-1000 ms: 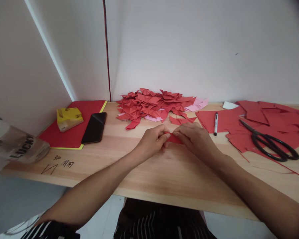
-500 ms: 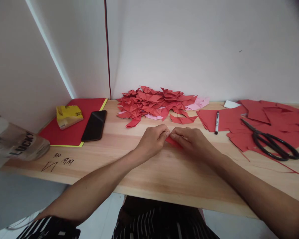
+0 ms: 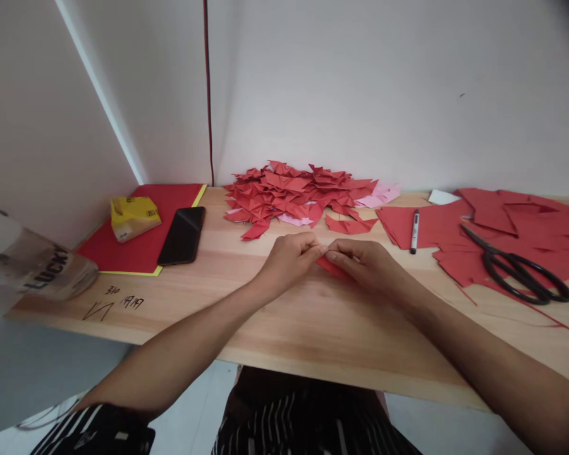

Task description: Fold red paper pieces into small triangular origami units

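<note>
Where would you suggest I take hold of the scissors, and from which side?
Best, I think, by the black handle loops, coming from the near right: the scissors lie with the loops toward that side and the blades pointing away toward the wall. The right hand is nearer, but it is holding red paper.

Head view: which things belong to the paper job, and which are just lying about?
Likely part of the job:
red paper in left hand and right hand
folded paper pile
loose red sheets
scissors
marker

Apparently just lying about:
black phone
yellow packet
LUCKY container
</note>
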Action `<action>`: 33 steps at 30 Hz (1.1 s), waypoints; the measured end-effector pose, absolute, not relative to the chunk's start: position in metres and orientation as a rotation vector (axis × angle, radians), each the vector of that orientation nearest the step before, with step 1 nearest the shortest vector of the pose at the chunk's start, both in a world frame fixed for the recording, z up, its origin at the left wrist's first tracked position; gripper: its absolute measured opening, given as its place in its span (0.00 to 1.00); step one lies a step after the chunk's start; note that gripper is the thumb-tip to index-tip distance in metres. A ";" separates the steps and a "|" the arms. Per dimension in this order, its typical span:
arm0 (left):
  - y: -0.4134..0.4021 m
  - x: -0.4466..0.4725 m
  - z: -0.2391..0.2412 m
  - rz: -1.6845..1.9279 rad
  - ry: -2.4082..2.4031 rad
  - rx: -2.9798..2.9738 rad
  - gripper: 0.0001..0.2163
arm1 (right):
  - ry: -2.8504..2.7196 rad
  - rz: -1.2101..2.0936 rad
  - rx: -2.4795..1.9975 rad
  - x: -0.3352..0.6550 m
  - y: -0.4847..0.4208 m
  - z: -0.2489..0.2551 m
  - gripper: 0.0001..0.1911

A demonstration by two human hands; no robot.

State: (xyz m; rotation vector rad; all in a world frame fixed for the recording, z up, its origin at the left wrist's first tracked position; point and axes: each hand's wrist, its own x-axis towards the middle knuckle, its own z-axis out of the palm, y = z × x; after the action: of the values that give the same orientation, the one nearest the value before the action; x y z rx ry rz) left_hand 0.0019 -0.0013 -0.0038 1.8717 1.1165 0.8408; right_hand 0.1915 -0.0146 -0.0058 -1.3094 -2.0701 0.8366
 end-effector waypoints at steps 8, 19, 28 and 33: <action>0.003 0.004 -0.007 0.734 1.009 1.504 0.09 | -2.029 0.813 -1.386 0.195 -0.012 -0.009 0.19; -0.007 0.007 -0.006 0.672 0.997 1.716 0.09 | -2.066 0.690 -1.307 0.186 -0.019 -0.002 0.14; -0.009 0.008 -0.001 0.661 0.956 1.749 0.13 | -2.015 0.732 -1.301 0.188 -0.014 -0.004 0.16; -0.009 0.010 -0.005 0.632 0.937 1.657 0.10 | -2.015 0.642 -1.372 0.187 -0.016 -0.004 0.16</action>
State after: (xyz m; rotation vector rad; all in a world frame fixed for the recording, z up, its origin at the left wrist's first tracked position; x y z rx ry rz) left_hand 0.0097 -0.0086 -0.0046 1.6572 0.9368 0.6321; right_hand 0.1873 -0.0156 -0.0035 -1.3721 -2.0145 0.6422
